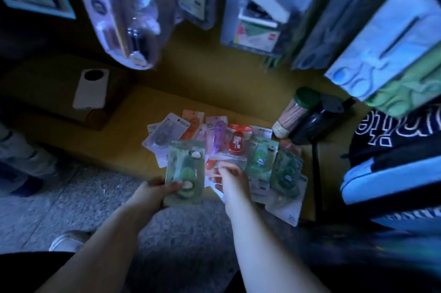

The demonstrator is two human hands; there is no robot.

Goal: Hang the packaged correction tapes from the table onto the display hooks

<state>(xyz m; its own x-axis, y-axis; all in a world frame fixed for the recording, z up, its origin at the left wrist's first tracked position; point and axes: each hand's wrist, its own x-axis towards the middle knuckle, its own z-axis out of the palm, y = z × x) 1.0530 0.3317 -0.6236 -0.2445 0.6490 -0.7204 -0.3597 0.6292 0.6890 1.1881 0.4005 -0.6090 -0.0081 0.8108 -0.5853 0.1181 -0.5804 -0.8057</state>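
Observation:
Several packaged correction tapes lie fanned out on a low yellow table (133, 135): a purple one (218, 138), a red one (236, 143), an orange one (189, 129) and green ones (287, 171). My left hand (155, 191) grips a green packaged correction tape (185, 168) by its bottom edge, held above the table's near side. My right hand (235, 179) reaches into the pile with fingers curled on a pack's edge; which pack is unclear in the blur.
Packaged goods hang overhead on display hooks: a clear pouch (114, 11), a stapler pack (260, 6), blue and green packs (391, 49). A jar with a green lid (296, 113) and a dark object (315, 120) stand at the table's right. A white card (91, 88) lies left.

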